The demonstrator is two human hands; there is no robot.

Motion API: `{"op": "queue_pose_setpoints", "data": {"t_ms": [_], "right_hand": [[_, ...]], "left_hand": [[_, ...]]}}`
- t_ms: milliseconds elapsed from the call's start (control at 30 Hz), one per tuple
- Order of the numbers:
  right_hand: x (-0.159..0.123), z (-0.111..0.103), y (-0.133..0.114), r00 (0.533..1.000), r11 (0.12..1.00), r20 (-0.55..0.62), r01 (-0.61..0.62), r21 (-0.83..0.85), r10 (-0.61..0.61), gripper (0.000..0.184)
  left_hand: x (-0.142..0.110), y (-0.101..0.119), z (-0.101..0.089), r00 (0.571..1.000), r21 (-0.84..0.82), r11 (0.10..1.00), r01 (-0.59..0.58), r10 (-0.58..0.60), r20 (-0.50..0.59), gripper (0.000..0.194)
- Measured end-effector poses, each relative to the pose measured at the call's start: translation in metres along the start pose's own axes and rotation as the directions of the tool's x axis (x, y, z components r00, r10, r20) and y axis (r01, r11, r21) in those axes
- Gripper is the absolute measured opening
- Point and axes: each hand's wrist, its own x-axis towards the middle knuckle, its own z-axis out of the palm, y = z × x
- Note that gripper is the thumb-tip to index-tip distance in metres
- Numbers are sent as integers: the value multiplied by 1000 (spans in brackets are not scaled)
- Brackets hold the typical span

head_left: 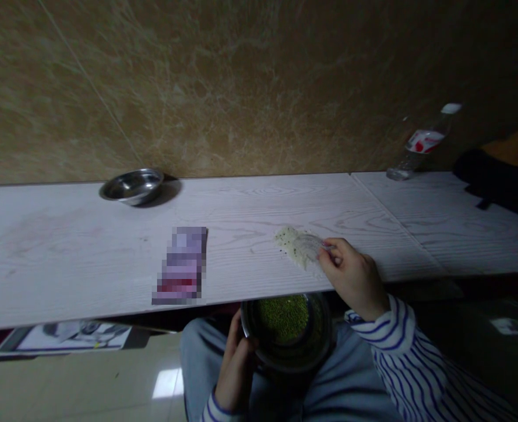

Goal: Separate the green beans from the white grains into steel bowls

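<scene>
My left hand (235,363) is closed on the rim of a steel bowl (316,346) resting on my lap, just below the table edge. The bowl holds small green beans (284,316). My right hand (351,275) rests on the white table (87,258), fingers pinched on something small that I cannot make out, right beside a small heap of pale grains (296,245) with a few dark specks.
An empty steel bowl (132,186) sits at the back left by the brown wall. A blurred-out flat pack (182,266) lies near the front edge. A plastic bottle (421,143) leans at the back right, beside dark cloth (496,179).
</scene>
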Motion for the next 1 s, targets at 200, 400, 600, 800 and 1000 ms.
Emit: {"op": "queue_pose_setpoints", "data": {"t_ms": [200, 400, 600, 800, 1000], "right_hand": [[-3, 2, -5, 997, 997, 73, -17, 70, 12, 21], [-7, 2, -10, 982, 980, 181, -77, 185, 43, 19], [-14, -3, -2, 970, 937, 218, -171, 304, 106, 19], [-25, -14, 4, 951, 909, 258, -252, 331, 170, 19], [-38, -12, -2, 944, 909, 299, -243, 338, 141, 18]], "left_hand": [[1, -2, -2, 1000, -31, 999, -14, 14, 11, 51], [2, 0, -2, 998, -24, 999, -29, 30, 53, 50], [0, 1, -1, 1000, -55, 998, -7, 8, 22, 52], [-1, 2, -1, 1000, -52, 999, -3, 3, 9, 53], [-1, 2, 1, 1000, -38, 999, -1, 2, 24, 52]]}}
